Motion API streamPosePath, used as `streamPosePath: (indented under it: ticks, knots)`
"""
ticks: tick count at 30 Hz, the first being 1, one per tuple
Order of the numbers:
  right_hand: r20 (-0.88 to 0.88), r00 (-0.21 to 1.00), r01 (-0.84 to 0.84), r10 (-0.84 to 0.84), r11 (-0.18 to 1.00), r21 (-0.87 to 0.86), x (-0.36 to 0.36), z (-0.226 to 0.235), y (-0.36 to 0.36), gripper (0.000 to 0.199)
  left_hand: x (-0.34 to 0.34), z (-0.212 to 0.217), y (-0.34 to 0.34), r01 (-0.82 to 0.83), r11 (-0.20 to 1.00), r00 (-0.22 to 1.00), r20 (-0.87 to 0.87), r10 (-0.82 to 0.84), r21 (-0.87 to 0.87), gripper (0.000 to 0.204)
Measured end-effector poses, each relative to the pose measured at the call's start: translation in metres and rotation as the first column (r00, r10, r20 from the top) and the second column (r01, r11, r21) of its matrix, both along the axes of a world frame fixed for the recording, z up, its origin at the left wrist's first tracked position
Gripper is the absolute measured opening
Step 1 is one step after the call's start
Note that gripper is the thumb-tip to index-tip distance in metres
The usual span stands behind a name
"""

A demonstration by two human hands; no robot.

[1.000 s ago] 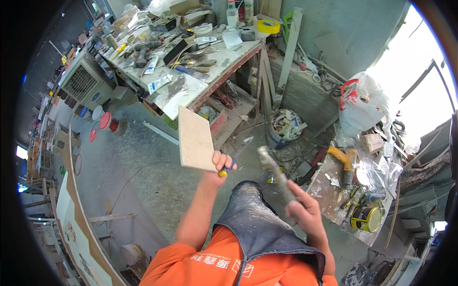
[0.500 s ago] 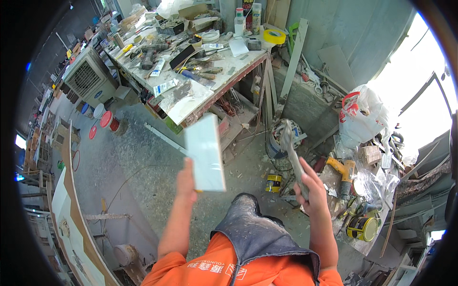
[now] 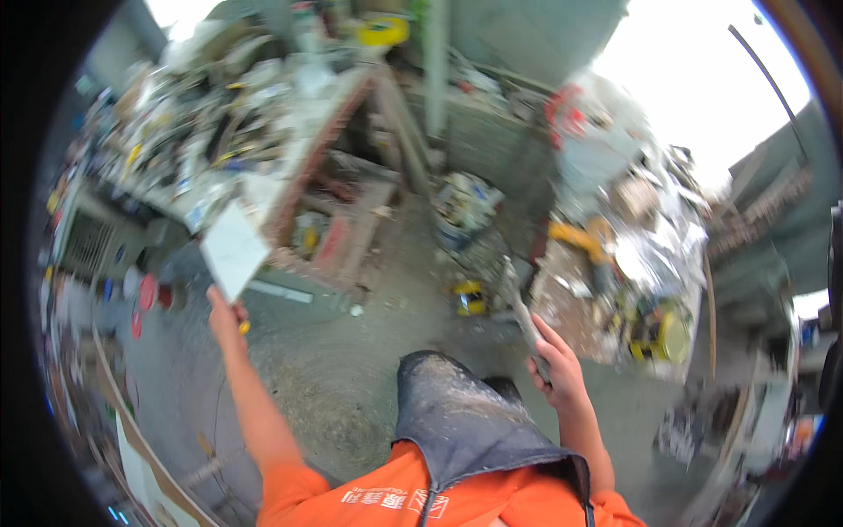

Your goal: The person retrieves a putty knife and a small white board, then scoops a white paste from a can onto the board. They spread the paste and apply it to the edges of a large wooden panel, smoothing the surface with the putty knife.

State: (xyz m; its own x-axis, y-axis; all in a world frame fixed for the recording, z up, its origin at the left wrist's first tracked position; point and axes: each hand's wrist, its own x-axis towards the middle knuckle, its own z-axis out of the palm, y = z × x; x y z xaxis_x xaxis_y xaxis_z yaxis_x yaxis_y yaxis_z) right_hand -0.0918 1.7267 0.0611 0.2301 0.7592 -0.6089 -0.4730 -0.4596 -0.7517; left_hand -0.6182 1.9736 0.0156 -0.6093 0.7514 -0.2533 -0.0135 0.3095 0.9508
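Note:
My left hand [image 3: 228, 318] is closed around the near end of a flat white rectangular plate [image 3: 235, 253], held out to the left with its corner pointing away from me. A bit of yellow shows beside those fingers; whether it belongs to the plate I cannot tell. On the right, my right hand [image 3: 558, 364] grips a long, narrow, greyish tool [image 3: 524, 321] that points away and slightly left. Its surface looks smeared with pale matter, and motion blur hides its exact kind. Both hands are in the air, apart from each other, above the floor.
A cluttered workbench [image 3: 338, 101] stands far left, tools piled on top. A bucket of scraps [image 3: 465, 211] and a yellow-black can [image 3: 470, 299] sit on the floor ahead. To the right, a low table [image 3: 562, 303] carries a yellow power tool [image 3: 580, 241], plastic bags and another can [image 3: 663, 334].
My view has swung to the right, blurring the surroundings. The left hand and its plate have moved out left, the plate tilting to a diamond shape. The right hand keeps hold of the tool.

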Motion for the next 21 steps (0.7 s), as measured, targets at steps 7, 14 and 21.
streamPosePath:
  ticks: [7, 14, 21]
  knots:
    - [0.248, 0.969, 0.06, -0.014, 0.982, -0.177, 0.061, -0.039, -0.084, 0.052, 0.148, -0.192, -0.155, 0.563, 0.77, 0.762, -0.173, -0.624, -0.3, 0.041]
    - [0.645, 0.746, 0.008, 0.166, 0.966, -0.258, 0.143, -0.104, -0.178, 0.05, 0.48, -0.132, -0.286, 0.947, 0.273, 0.211, 0.312, -0.926, 0.171, 0.042]
    - [0.791, 0.27, -0.256, 0.549, 0.833, -0.491, 0.188, -0.144, -0.173, 0.052, 0.591, -0.23, -0.323, 0.616, 0.787, 0.211, 0.956, -0.203, 0.032, 0.042]
